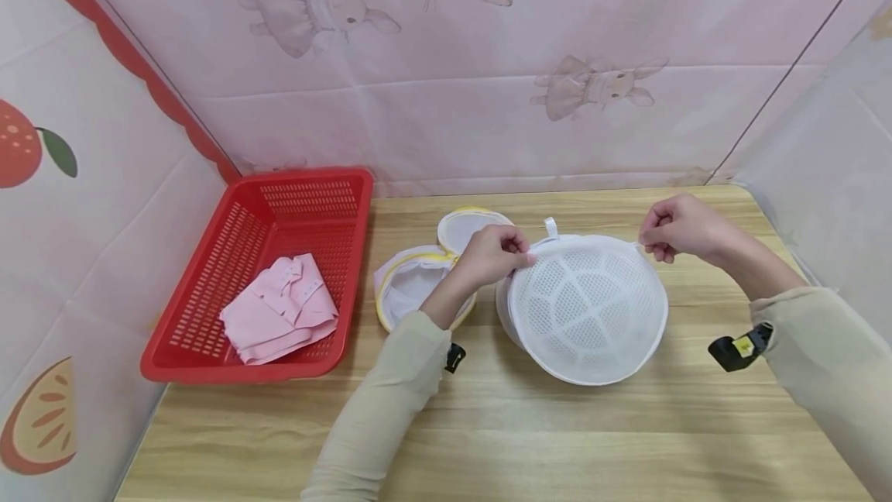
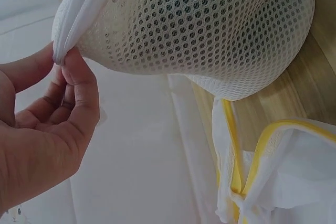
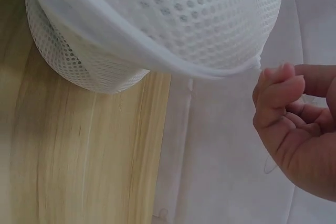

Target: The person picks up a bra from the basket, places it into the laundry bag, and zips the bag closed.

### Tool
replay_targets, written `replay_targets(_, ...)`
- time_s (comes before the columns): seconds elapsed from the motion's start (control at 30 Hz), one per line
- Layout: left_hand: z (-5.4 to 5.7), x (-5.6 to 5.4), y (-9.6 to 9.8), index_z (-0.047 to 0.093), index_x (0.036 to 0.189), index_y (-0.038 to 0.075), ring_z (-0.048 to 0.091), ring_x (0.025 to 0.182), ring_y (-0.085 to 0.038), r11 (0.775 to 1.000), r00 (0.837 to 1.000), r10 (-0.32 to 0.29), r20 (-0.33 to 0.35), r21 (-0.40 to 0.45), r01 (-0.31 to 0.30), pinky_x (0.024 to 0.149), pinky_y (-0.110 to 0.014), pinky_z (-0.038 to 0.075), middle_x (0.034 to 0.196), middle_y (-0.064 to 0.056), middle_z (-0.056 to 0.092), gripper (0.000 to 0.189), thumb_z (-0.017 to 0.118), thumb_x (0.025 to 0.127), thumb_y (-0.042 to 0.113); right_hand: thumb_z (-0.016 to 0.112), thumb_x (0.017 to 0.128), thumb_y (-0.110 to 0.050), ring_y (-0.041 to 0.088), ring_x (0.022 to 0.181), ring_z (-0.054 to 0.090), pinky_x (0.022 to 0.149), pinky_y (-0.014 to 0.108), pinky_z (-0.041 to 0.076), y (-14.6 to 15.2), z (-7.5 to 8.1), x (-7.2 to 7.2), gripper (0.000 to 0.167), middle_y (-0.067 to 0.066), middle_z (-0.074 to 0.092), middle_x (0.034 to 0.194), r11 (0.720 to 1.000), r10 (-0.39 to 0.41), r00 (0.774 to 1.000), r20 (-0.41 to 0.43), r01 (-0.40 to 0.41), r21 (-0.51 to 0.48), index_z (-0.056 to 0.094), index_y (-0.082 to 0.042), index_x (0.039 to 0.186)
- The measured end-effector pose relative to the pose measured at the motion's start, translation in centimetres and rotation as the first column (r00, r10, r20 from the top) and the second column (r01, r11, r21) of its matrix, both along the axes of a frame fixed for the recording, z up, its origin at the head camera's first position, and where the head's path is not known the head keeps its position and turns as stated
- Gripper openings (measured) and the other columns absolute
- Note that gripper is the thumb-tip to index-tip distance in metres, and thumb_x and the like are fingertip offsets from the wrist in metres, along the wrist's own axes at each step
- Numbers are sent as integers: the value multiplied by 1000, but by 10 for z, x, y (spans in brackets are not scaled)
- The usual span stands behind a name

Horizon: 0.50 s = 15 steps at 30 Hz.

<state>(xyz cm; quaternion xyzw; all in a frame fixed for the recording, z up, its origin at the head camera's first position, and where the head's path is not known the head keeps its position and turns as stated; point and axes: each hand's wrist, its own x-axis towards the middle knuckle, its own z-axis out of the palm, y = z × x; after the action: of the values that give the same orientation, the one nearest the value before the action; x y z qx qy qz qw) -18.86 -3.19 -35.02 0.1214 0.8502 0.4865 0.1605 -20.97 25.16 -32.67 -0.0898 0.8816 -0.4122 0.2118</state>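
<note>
A white mesh laundry bag with a round top is held up at its far rim between both hands. My left hand pinches the zippered edge at the bag's left side between thumb and index finger. At the opposite side, my right hand has thumb and fingertips together right at the rim's corner, where a small white end of the zipper seam meets them. A white loop tag stands up behind the rim. Left of the bag lies a smaller white laundry bag with yellow zipper trim, its round lid folded back.
A red plastic basket stands at the left of the wooden table, with a folded pink garment inside. Behind the table rises a pink wall covering with rabbit prints.
</note>
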Motion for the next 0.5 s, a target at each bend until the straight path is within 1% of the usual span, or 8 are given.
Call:
replay_targets(0.13, 1, -1, -2, 58, 79, 4, 50, 57, -10, 999, 999, -53, 9, -10, 53, 52, -18, 45, 67, -2, 53, 13, 68, 82, 12, 51, 87, 4, 15, 54, 54, 50, 28, 49, -3, 2, 2, 8, 10, 56, 67, 1000, 8, 1000, -30, -9, -22, 52, 12, 86)
replay_targets(0.23, 0, -3, -4, 59, 84, 3, 53, 60, -10, 998, 998, -67, 18, 11, 66, 56, -19, 48, 71, -3, 56, 12, 67, 83, 12, 51, 87, 5, 14, 55, 55, 50, 27, 50, -5, 4, 4, 8, 10, 56, 67, 999, 12, 999, -53, -13, -32, 52, 13, 87)
replay_targets(0.27, 0, -4, -4, 60, 86, 2, 53, 61, -10, 998, 998, -63, 19, 20, 63, 58, -22, 49, 73, -4, 57, 12, 66, 84, 12, 51, 87, 5, 14, 55, 55, 50, 27, 49, -6, 5, 4, 8, 10, 56, 66, 999, 11, 998, -59, -13, -32, 52, 13, 87)
replay_targets(0.37, 1, -5, -3, 61, 91, 2, 55, 65, -12, 999, 999, -37, 7, 31, 37, 60, -22, 50, 78, -4, 59, 12, 64, 85, 12, 52, 87, 5, 14, 55, 54, 51, 28, 50, -6, 5, 4, 8, 9, 56, 66, 999, 5, 998, -66, -7, -32, 52, 13, 88)
replay_targets(0.43, 2, -6, -1, 62, 93, 2, 56, 67, -12, 1000, 1000, -18, -10, 14, 18, 61, -21, 50, 80, -5, 60, 13, 64, 86, 12, 51, 88, 5, 13, 55, 54, 51, 28, 50, -6, 5, 4, 8, 9, 56, 66, 999, -1, 998, -65, -1, -38, 52, 13, 89)
replay_targets(0.5, 3, -7, 1, 63, 93, 3, 56, 69, -11, 1000, 999, -5, -37, -27, 4, 60, -17, 47, 81, -3, 61, 14, 64, 85, 15, 51, 88, 5, 13, 55, 54, 51, 28, 50, -6, 5, 3, 8, 9, 56, 66, 999, -9, 998, -67, 6, -43, 52, 13, 89)
